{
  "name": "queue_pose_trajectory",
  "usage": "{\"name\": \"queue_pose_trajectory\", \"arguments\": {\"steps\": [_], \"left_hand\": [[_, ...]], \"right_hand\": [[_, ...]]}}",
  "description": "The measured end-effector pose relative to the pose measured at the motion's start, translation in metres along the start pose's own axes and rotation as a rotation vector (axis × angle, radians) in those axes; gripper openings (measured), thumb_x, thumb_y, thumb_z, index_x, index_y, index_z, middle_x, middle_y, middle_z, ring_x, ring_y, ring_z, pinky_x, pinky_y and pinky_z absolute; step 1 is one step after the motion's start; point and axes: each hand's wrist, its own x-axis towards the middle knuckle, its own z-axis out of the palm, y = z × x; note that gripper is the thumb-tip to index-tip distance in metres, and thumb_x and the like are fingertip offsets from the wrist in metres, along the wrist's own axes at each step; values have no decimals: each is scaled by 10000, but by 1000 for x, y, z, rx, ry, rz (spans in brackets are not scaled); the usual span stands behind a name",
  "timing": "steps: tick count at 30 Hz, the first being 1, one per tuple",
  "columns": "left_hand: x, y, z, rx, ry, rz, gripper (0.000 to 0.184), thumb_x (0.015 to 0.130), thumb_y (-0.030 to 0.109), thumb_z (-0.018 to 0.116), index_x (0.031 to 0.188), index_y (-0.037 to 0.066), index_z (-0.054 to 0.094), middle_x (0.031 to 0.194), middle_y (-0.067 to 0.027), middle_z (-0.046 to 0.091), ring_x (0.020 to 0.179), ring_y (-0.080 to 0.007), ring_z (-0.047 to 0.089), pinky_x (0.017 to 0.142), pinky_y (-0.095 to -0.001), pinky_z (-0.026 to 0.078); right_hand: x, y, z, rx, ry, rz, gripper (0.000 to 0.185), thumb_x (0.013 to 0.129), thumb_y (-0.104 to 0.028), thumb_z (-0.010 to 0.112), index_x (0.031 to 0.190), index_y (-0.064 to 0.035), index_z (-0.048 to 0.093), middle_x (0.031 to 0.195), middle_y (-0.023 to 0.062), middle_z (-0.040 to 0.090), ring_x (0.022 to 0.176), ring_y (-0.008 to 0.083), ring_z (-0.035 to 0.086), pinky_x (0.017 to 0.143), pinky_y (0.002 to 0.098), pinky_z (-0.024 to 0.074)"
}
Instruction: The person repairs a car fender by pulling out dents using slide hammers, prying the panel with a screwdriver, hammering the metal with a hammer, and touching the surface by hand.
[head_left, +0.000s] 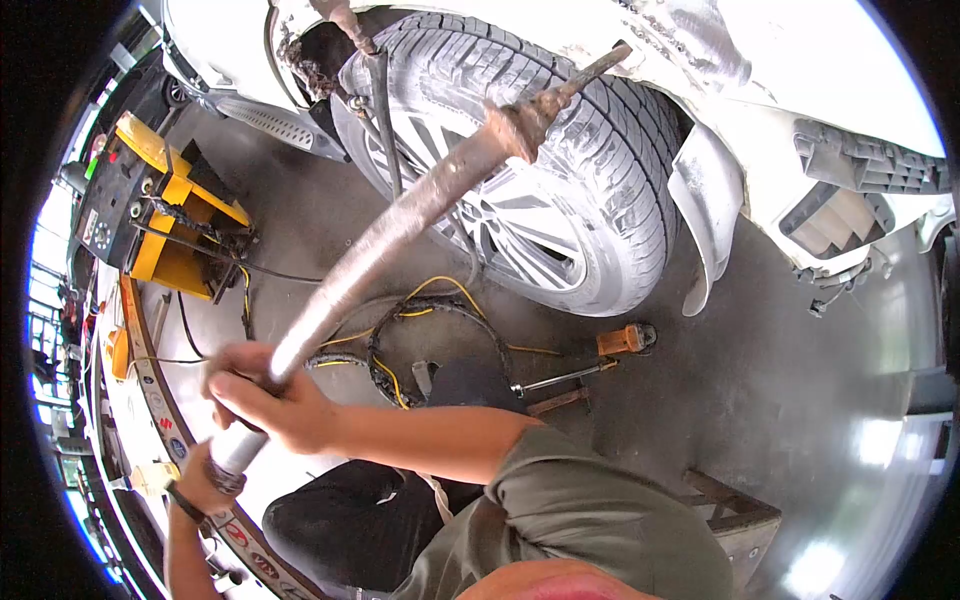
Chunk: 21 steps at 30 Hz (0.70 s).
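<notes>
A long, worn metal bar [390, 245] runs diagonally from the lower left up to the white car body. Its thin, rough tip lies over the tyre, near the wheel arch edge, with a collar just below it; whether the tip touches the body I cannot tell. My right hand [270, 400] is wrapped round the bar's lower part. Below it, my left hand [212, 480], with a dark band on the wrist, closes round the bar's grey end. Behind the bar is the car's wheel [510, 225], with a grey tyre and silver spokes.
A yellow and black machine [180, 225] stands at the left. Coiled black and yellow cables [440, 305] lie on the floor, beside an orange block [622, 340] and a metal rod [565, 378]. A torn grey liner [710, 200] hangs right of the wheel. A stand [740, 515] is at lower right.
</notes>
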Motion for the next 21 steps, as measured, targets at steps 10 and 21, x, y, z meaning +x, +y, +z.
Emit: {"name": "queue_pose_trajectory", "arguments": {"steps": [10, 21], "left_hand": [[-39, 60, 137, -170, 10, 12, 424, 742, 160, 810, 1086, -11, 629, 947, -202, 730, 829, -313, 736, 767, -390, 582], [-110, 7, 120, -630, -601, 120, 654, 817, 185, 814, 1385, 21, 534, 1160, -86, 681, 1040, -185, 645, 873, -363, 536]], "right_hand": [[-77, -55, -21, -111, -72, 334, 293, 1093, -287, 537, 988, -29, 626, 762, -1, 603, 724, 80, 575, 666, 265, 442], [-93, -93, 20, -62, -271, 412, 340, 1010, -289, 634, 1179, 5, 659, 884, 36, 672, 840, 111, 603, 752, 276, 463]]}}
